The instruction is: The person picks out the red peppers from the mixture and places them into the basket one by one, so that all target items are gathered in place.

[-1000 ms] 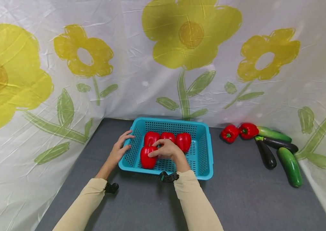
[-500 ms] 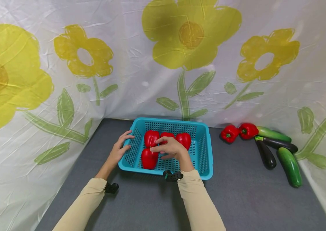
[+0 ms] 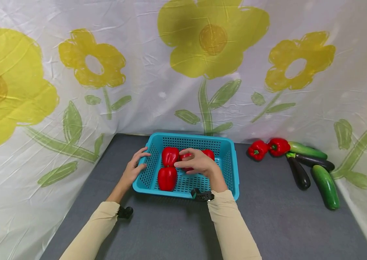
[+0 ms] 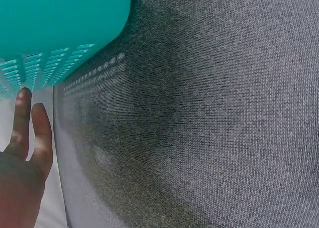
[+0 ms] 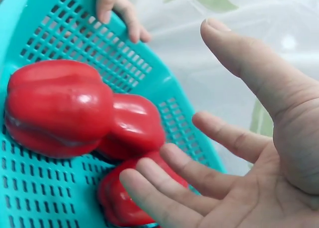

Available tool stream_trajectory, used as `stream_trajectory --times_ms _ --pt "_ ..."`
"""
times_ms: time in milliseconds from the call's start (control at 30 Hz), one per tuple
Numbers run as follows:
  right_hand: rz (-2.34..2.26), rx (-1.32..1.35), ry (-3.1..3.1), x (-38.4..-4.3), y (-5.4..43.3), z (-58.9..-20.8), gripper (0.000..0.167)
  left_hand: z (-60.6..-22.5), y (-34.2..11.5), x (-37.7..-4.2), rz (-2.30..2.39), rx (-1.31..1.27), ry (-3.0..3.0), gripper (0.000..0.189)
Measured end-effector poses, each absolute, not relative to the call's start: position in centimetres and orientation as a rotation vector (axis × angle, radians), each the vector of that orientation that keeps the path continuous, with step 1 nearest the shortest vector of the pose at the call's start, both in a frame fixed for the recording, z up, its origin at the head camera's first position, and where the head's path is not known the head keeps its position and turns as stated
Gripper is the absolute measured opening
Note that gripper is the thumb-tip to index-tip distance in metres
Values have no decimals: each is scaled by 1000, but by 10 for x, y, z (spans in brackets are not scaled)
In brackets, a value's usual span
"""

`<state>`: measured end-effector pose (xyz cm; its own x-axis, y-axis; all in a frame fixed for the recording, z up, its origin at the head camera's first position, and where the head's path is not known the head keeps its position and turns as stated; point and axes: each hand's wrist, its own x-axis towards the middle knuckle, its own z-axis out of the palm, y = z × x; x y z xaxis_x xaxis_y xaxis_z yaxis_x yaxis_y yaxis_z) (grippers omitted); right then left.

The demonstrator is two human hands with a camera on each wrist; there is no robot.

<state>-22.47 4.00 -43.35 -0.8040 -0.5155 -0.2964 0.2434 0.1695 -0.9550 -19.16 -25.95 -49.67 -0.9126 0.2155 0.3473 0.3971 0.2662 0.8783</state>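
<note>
Spread right hand (image 3: 200,163) hovers over red peppers (image 3: 167,178) in a blue basket (image 3: 227,168) near the back edge of the counter (image 3: 160,231); spread left hand (image 3: 133,169) touches the basket's rim.

peppers (image 3: 167,179): red | basket (image 3: 235,173): turquoise, grid-perforated | eggplants (image 3: 299,175): near-black, green caps | cucumbers (image 3: 325,186): green, one paler | tabletop (image 3: 157,231): dark grey | sleeves (image 3: 235,227): beige | cloth (image 3: 157,108): white, yellow-and-green floral print

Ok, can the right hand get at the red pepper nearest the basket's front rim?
Likely yes: the right hand is open, and that red pepper sits close by in the open-topped basket with nothing over it.
</note>
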Motion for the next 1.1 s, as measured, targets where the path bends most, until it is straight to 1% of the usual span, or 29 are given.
stream_trajectory --times_ms 133,300,400,633,800,900,1100 --pt "-1701 -312 1879 -227 49 -431 65 -492 -258 -188 -1720 -589 -2359 35" --pt "-1780 -343 1881 -228 60 -426 50 -496 -260 -190 -1714 -616 -2330 33" --pt "-1841 -336 1906 -226 66 -425 44 -494 -259 -189 -1718 -596 -2345 34" --pt "-1903 -340 1961 -221 80 -425 39 -494 -258 -191 -1726 -568 -2367 35" --pt "-1883 -359 2001 -218 90 -427 35 -511 -263 -199 -1714 -584 -2350 36" --pt "-1876 -368 2010 -216 96 -429 35 -522 -267 -204 -1694 -586 -2348 37" --pt "-1867 -414 2006 -210 106 -429 36 -523 -268 -203 -1692 -565 -2351 38"
